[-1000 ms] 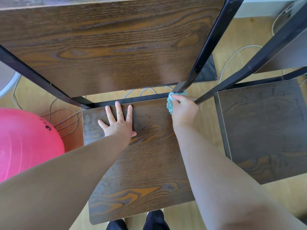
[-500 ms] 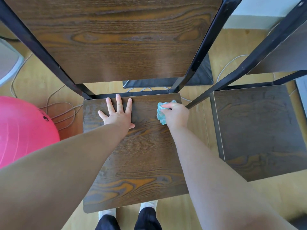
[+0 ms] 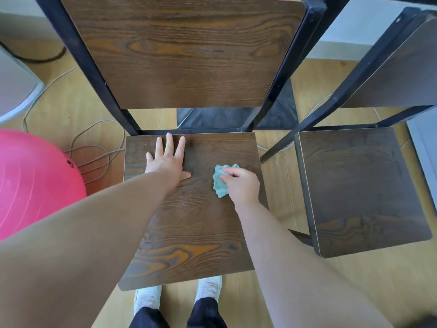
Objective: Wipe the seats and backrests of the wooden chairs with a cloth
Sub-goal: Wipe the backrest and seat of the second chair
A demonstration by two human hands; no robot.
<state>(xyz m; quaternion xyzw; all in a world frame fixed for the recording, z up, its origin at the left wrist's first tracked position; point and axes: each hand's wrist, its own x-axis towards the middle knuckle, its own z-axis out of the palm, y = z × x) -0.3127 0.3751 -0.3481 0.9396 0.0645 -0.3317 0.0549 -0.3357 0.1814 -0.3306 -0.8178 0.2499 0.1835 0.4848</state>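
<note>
Both hands on seat (image 3: pixel 189 221): right hand (image 3: pixel 241 185) gripping cloth (image 3: pixel 221 181) slid nearer, left hand (image 3: pixel 168 159) stays flat.

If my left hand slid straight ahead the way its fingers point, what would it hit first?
Probably the black rear frame bar at the seat's back edge; the left hand's fingertips almost reach it already.

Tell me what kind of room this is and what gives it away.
Probably a room in a home. Two dark wood-grain chairs with black metal frames stand on a light wooden floor, with a big pink exercise ball and loose grey cables beside them.
</note>
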